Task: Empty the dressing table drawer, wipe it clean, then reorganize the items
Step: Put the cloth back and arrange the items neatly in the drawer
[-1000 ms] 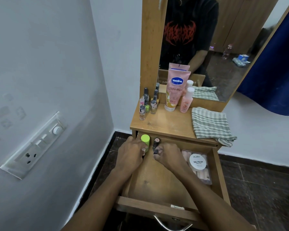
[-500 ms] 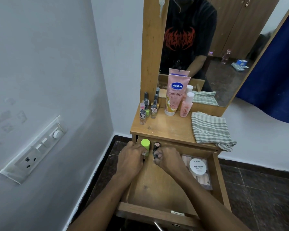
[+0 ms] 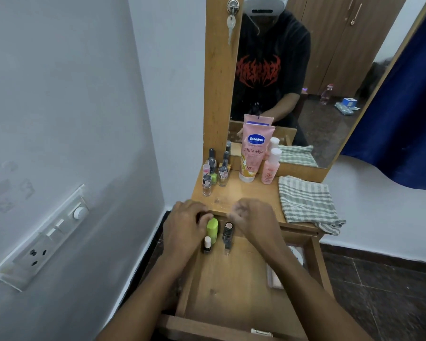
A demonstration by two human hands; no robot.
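The dressing table drawer (image 3: 231,286) is pulled open, its wooden bottom mostly bare. In its back left corner stand a green-capped bottle (image 3: 212,230), a dark bottle with a pink cap (image 3: 228,233) and a small white-capped bottle (image 3: 207,244). My left hand (image 3: 185,225) hovers at the drawer's back left, fingers curled right beside the green cap. My right hand (image 3: 253,217) is curled over the table's front edge, above the dark bottle, with nothing visible in it. My right forearm partly hides a nail polish box (image 3: 296,257) at the drawer's right side.
On the tabletop (image 3: 244,193) stand several nail polish bottles (image 3: 213,172), a pink Vaseline tube (image 3: 253,153), a pink pump bottle (image 3: 271,168) and a folded striped cloth (image 3: 305,200). A mirror (image 3: 293,82) rises behind. The wall with a switch panel (image 3: 42,237) is close on the left.
Both hands have lifted off the bottles and moved back toward the tabletop edge. The small white-capped bottle and the dark bottle now stand uncovered in the drawer.
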